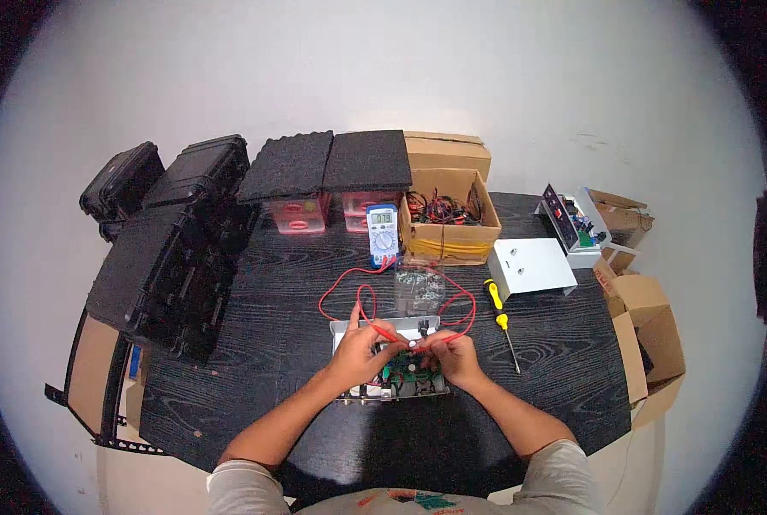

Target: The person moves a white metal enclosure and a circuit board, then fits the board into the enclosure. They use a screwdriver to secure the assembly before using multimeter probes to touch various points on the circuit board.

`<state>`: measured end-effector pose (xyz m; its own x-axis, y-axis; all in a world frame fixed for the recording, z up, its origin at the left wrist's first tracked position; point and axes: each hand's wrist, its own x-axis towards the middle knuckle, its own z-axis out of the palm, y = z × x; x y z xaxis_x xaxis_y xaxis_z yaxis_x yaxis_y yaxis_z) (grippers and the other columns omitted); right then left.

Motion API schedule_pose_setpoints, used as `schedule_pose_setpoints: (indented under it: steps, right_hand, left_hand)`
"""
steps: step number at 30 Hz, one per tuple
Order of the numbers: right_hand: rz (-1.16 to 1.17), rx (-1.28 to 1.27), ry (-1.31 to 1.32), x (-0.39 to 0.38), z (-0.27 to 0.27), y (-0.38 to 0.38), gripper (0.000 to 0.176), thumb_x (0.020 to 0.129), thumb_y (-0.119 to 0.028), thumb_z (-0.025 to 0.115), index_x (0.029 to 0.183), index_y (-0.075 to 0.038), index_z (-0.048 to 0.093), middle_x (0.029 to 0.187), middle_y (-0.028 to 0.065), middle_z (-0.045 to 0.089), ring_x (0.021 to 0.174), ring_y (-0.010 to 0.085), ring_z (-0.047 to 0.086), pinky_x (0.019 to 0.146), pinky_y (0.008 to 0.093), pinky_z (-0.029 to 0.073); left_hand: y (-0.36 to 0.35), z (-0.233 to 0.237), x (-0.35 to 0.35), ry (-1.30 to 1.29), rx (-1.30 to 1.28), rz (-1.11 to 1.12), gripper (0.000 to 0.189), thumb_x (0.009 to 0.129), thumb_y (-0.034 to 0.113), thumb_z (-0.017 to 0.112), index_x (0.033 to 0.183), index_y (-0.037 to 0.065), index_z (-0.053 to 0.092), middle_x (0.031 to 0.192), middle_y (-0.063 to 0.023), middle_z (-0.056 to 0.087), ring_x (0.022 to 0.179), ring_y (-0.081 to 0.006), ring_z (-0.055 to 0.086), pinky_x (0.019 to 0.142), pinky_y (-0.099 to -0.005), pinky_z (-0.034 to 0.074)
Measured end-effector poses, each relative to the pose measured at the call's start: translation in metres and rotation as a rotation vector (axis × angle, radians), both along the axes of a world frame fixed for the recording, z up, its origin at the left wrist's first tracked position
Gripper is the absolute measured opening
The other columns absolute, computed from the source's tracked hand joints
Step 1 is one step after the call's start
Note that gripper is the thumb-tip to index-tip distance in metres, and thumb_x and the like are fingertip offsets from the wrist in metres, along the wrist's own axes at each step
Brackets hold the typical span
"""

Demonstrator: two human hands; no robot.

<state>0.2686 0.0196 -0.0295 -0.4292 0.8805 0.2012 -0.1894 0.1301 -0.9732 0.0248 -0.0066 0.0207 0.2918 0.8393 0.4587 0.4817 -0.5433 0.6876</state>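
My left hand (362, 353) is closed on a red test probe (383, 332) over an open metal case (436, 392) with a green circuit board (411, 378) inside. To its right, my right hand (452, 357) pinches another red-leaded probe (419, 348). Both fingertips nearly meet above the board, and the probe tips are too small to make out. Red leads run from the probes to a blue and white multimeter (383, 236), whose display is lit. A clear tray of small metal parts (419, 290) lies just behind the case.
A yellow and black screwdriver (502, 319) and a white metal cover (534, 267) are at the right. Behind stand a cardboard box of cables (449, 239) and red-drawer boxes (298, 216). Black hard cases (143, 266) fill the left; another opened device (572, 225) is back right.
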Motion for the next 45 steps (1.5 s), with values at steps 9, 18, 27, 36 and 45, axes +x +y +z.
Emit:
schedule_pose_setpoints:
  steps: [9,18,27,36,45]
  right_hand:
    - [0.054,-0.018,0.020,0.002,0.000,0.001,0.030,0.109,-0.025,0.056,0.107,0.000,0.072,0.105,0.0097,0.075,0.081,0.0171,0.071,0.069,0.0309,0.058]
    - [0.115,0.048,-0.042,0.005,0.000,0.002,0.036,0.108,-0.033,0.057,0.111,0.001,0.071,0.106,0.0105,0.076,0.081,0.0175,0.072,0.073,0.0306,0.057]
    - [0.085,0.053,-0.014,0.002,-0.002,0.003,0.037,0.109,-0.033,0.055,0.109,0.001,0.071,0.102,0.0098,0.076,0.078,0.0161,0.071,0.067,0.0296,0.056]
    - [-0.074,-0.195,0.153,0.003,0.000,0.016,0.037,0.112,-0.034,0.049,0.103,-0.002,0.064,0.096,0.0131,0.074,0.067,0.0149,0.067,0.059,0.0260,0.052]
    - [-0.012,-0.153,0.118,0.006,-0.006,0.026,0.033,0.113,-0.032,0.046,0.104,-0.004,0.061,0.090,0.0091,0.073,0.064,0.0105,0.065,0.057,0.0242,0.051]
  left_hand:
    - [0.000,0.002,-0.001,0.023,-0.040,-0.020,0.020,0.095,0.022,0.076,0.107,0.012,0.063,0.098,0.0001,0.074,0.106,-0.0256,0.073,0.125,-0.0657,-0.001]
    - [0.000,0.003,-0.002,0.033,-0.056,-0.046,0.022,0.096,0.015,0.073,0.112,0.010,0.059,0.099,0.0018,0.079,0.107,-0.0229,0.074,0.123,-0.0680,-0.005]
    - [0.001,0.001,-0.001,0.009,-0.061,-0.051,0.022,0.097,0.019,0.074,0.110,0.011,0.059,0.099,0.0005,0.076,0.104,-0.0228,0.074,0.124,-0.0658,-0.007]
    - [0.011,0.036,-0.024,-0.192,-0.098,-0.021,0.005,0.096,0.001,0.054,0.099,0.002,0.057,0.100,-0.0128,0.074,0.095,-0.0273,0.072,0.085,-0.0373,0.056]
    - [0.113,0.070,-0.050,0.451,0.237,0.425,0.025,0.082,0.006,0.071,0.106,0.009,0.064,0.137,-0.0120,0.060,0.096,-0.0406,0.070,0.080,-0.0492,0.057]
